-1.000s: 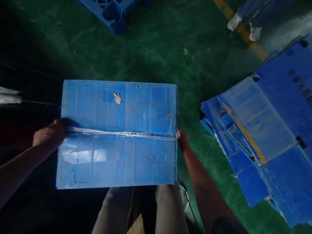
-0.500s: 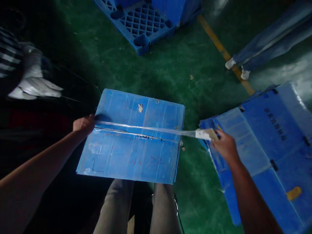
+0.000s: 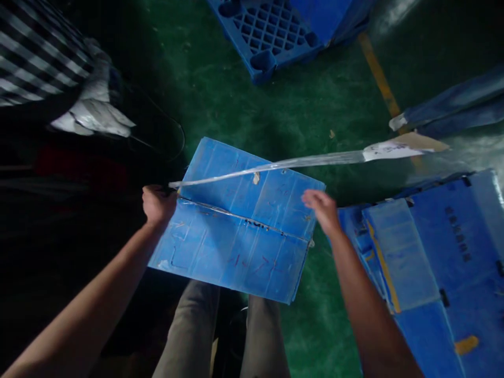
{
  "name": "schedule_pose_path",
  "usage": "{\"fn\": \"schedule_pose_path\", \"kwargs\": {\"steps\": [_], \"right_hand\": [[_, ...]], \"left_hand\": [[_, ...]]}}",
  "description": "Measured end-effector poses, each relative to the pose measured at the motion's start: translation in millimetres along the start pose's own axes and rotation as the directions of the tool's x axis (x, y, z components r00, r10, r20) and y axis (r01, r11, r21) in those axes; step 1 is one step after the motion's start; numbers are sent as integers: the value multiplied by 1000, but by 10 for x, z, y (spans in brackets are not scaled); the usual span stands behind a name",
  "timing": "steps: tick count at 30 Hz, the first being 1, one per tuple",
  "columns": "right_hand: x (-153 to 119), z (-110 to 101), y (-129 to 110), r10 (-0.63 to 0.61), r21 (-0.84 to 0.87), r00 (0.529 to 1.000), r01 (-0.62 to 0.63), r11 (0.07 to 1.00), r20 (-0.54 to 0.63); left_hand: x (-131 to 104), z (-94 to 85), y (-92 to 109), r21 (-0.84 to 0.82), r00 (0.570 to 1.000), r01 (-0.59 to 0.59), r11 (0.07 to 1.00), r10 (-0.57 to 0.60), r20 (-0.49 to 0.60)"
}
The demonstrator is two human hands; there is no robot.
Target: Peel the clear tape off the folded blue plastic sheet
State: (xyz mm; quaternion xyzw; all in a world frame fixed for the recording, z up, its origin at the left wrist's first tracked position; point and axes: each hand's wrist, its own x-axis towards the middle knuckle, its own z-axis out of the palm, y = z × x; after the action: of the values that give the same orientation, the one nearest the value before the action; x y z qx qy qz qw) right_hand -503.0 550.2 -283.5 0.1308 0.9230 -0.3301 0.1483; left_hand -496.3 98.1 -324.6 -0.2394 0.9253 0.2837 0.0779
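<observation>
A blue box [image 3: 236,210] with a taped centre seam lies in front of my legs. A long clear tape strip [image 3: 283,164] stretches over it from the left edge toward the upper right, its far end stuck to a white and brown piece of card [image 3: 397,148] in the air. My left hand [image 3: 158,203] is closed at the box's left edge, by the strip's near end; what it holds is too small to make out. Over the box's right part, below the strip, my right hand [image 3: 319,206] has its fingers apart and touches neither strip nor card.
Large blue panels [image 3: 464,241] are stacked on the right. A blue plastic pallet [image 3: 271,31] stands at the top. A person's jeans [image 3: 457,105] show at the upper right, and checked cloth [image 3: 35,47] at the upper left. A thin cable curves on the left.
My right hand has let go of the card and moved left over the box. Card and strip have swung up and right. The box sits further right in view and is more tilted.
</observation>
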Motion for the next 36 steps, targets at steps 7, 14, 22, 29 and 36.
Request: {"fn": "schedule_pose_path", "kwargs": {"steps": [7,14,22,29,36], "right_hand": [[-913,1259,-283,100,-348,979,-33,937,178],[-1441,561,-687,143,-383,901,27,924,409],[-3312,1258,-670,190,-165,580,-96,982,792],[-2892,1983,-375,-218,-157,806,356,921,551],[-1363,1521,-572,-491,-260,527,819,512,693]], "left_hand": [[-890,395,72,20,883,-441,897,430,189],[-915,-149,531,73,805,-567,821,533,259],[-2278,-591,-368,122,528,-439,890,145,836],[-3299,-256,-954,430,809,-380,819,68,584],[-3368,142,-766,481,901,-285,829,61,430]]}}
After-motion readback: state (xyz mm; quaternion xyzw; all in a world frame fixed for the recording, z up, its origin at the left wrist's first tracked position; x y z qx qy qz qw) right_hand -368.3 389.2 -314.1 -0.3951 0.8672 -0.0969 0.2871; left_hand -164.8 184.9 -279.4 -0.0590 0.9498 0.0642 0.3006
